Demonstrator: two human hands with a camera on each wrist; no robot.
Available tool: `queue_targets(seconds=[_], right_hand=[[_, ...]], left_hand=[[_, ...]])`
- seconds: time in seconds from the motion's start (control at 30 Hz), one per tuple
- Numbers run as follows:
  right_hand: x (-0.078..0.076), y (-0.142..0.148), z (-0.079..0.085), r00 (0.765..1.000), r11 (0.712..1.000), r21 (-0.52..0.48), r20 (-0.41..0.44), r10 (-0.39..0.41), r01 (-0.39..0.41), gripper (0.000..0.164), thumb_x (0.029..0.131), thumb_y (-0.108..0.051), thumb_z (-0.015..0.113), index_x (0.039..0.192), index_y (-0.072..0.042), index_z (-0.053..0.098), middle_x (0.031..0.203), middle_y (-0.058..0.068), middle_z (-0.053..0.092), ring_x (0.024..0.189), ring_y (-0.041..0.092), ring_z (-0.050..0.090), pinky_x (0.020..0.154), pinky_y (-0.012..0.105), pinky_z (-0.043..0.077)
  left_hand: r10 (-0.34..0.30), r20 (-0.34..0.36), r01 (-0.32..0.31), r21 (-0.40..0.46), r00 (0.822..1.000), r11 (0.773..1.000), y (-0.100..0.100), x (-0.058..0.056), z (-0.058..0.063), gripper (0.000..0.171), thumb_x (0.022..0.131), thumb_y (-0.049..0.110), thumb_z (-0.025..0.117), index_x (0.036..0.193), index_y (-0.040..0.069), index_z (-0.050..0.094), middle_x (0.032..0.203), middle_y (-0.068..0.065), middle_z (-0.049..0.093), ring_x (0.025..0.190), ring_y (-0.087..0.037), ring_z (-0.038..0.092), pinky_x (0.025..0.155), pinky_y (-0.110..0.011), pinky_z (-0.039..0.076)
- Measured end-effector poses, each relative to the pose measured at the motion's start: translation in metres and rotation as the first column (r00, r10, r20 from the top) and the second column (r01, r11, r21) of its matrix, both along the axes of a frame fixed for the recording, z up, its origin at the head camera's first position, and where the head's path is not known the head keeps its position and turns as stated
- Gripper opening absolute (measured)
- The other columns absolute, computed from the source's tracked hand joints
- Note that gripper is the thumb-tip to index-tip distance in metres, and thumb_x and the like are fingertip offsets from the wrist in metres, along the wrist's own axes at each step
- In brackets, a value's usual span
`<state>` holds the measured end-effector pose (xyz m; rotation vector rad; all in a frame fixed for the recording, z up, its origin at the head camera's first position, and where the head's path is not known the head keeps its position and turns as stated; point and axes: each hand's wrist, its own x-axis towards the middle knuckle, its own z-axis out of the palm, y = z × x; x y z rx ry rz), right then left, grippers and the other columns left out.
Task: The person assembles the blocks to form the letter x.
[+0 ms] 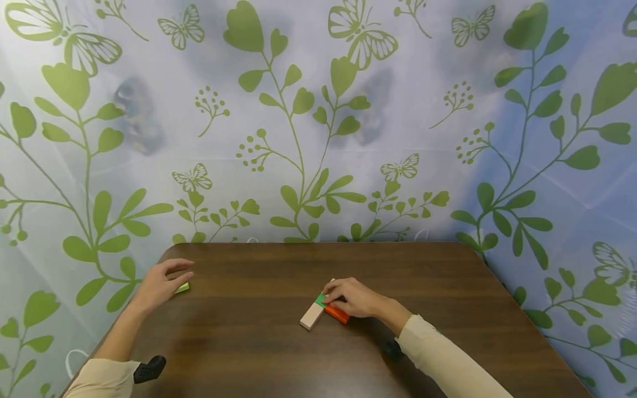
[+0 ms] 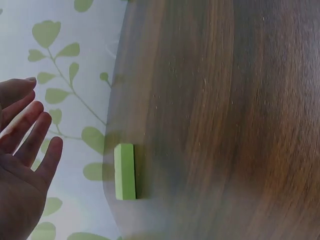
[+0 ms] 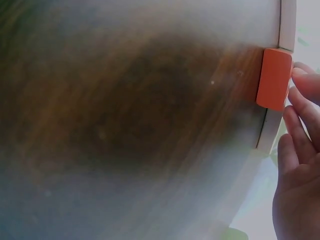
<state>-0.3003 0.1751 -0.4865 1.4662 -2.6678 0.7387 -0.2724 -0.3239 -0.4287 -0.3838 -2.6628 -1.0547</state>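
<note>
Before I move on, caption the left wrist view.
Left hand held clear of a green block lying near the edge of a brown wood-grain tabletop.

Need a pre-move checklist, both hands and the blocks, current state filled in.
1. Left hand free: ok, it holds nothing.
2. Lime block on the table: ok, but close to the edge, near the left hand.
3. Right hand clear of the blocks: not ok, its fingers are at the green block and orange block.
4. Right-hand grip: cannot tell whether it pinches a block or only touches.
5. Pale block, near end free of fingers: ok, in plain sight in the head view.
6. Whole group visible: not ok, the right hand covers part of it.
</note>
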Motion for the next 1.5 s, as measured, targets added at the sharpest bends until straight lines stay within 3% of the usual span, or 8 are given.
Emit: queue_targets(seconds=[0.1, 0.23, 0.47, 0.73, 0.93, 1.17, 1.33, 1.5], right_hand=[[0.001, 0.000, 0.000, 1.000, 1.000, 0.005, 0.010, -0.003, 0.003, 0.022, 0.098, -0.004, 0.071, 0.119, -0.005, 0.078, 0.128, 0.012, 0.067, 0.120, 0.026, 0.063, 0.102, 0.040, 0.050], [0.001, 0.001, -0.002, 1.000, 1.000, 0.014, 0.012, -0.011, 0.011, 0.023, 0.099, -0.008, 0.071, 0.121, -0.006, 0.078, 0.130, 0.011, 0.066, 0.122, 0.027, 0.062, 0.103, 0.042, 0.049], [0.001, 0.001, -0.006, 0.999, 0.999, 0.017, 0.024, -0.030, 0.029, 0.025, 0.099, -0.018, 0.074, 0.122, -0.008, 0.078, 0.133, 0.010, 0.065, 0.126, 0.029, 0.059, 0.105, 0.046, 0.047], [0.004, 0.001, -0.003, 0.996, 0.998, 0.028, 0.066, -0.062, 0.060, 0.029, 0.098, -0.023, 0.075, 0.124, -0.009, 0.077, 0.136, 0.007, 0.063, 0.130, 0.028, 0.056, 0.108, 0.045, 0.045], [0.004, 0.001, -0.005, 0.997, 0.998, 0.018, 0.051, -0.053, 0.052, 0.029, 0.097, -0.022, 0.076, 0.123, -0.009, 0.077, 0.135, 0.008, 0.064, 0.128, 0.027, 0.057, 0.107, 0.045, 0.046], [0.002, 0.002, -0.008, 0.997, 0.998, 0.031, 0.043, -0.063, 0.062, 0.030, 0.097, -0.024, 0.076, 0.123, -0.010, 0.077, 0.135, 0.005, 0.064, 0.128, 0.023, 0.057, 0.108, 0.042, 0.044], [0.002, 0.003, -0.008, 0.997, 0.997, 0.033, 0.050, -0.064, 0.063, 0.030, 0.097, -0.024, 0.076, 0.123, -0.010, 0.077, 0.135, 0.004, 0.064, 0.127, 0.022, 0.058, 0.108, 0.042, 0.045], [0.002, 0.002, -0.008, 0.997, 0.998, 0.029, 0.048, -0.061, 0.060, 0.030, 0.097, -0.025, 0.076, 0.124, -0.010, 0.077, 0.134, 0.003, 0.063, 0.126, 0.020, 0.058, 0.108, 0.040, 0.045]], left_hand=[[0.002, -0.021, -0.002, -0.007, 1.000, 1.000, -0.006, 0.002, -0.002, 0.033, 0.100, 0.013, 0.071, 0.125, -0.008, 0.066, 0.123, -0.029, 0.066, 0.115, -0.049, 0.061, 0.087, -0.047, 0.055], [0.032, 0.005, -0.032, -0.010, 0.999, 0.999, -0.017, 0.005, -0.005, 0.037, 0.102, 0.017, 0.069, 0.128, -0.008, 0.065, 0.126, -0.031, 0.064, 0.115, -0.051, 0.061, 0.083, -0.038, 0.056], [0.097, 0.034, -0.096, -0.042, 0.995, 0.995, -0.038, 0.006, -0.015, 0.038, 0.105, 0.016, 0.063, 0.132, -0.010, 0.061, 0.129, -0.038, 0.059, 0.115, -0.056, 0.059, 0.084, -0.061, 0.053], [0.133, 0.050, -0.129, -0.078, 0.990, 0.989, -0.049, 0.003, -0.026, 0.038, 0.106, 0.017, 0.060, 0.131, -0.012, 0.060, 0.130, -0.041, 0.056, 0.114, -0.059, 0.057, 0.083, -0.065, 0.052], [0.150, 0.042, -0.145, -0.096, 0.988, 0.985, -0.052, 0.001, -0.032, 0.036, 0.105, 0.013, 0.061, 0.130, -0.012, 0.060, 0.130, -0.042, 0.055, 0.114, -0.060, 0.056, 0.085, -0.068, 0.048], [0.140, -0.012, -0.140, -0.159, 0.990, 0.977, -0.058, -0.008, -0.044, 0.046, 0.091, 0.004, 0.074, 0.129, -0.015, 0.058, 0.129, -0.045, 0.051, 0.119, -0.063, 0.046, 0.091, -0.071, 0.040], [0.136, 0.046, -0.125, -0.183, 0.990, 0.975, -0.061, -0.018, -0.055, 0.059, 0.088, 0.006, 0.077, 0.136, -0.016, 0.050, 0.136, -0.047, 0.043, 0.124, -0.066, 0.038, 0.096, -0.073, 0.036], [0.110, 0.105, -0.090, -0.183, 0.988, 0.979, -0.061, -0.022, -0.061, 0.063, 0.092, 0.010, 0.076, 0.140, -0.017, 0.047, 0.135, -0.047, 0.046, 0.122, -0.066, 0.043, 0.094, -0.073, 0.039]])
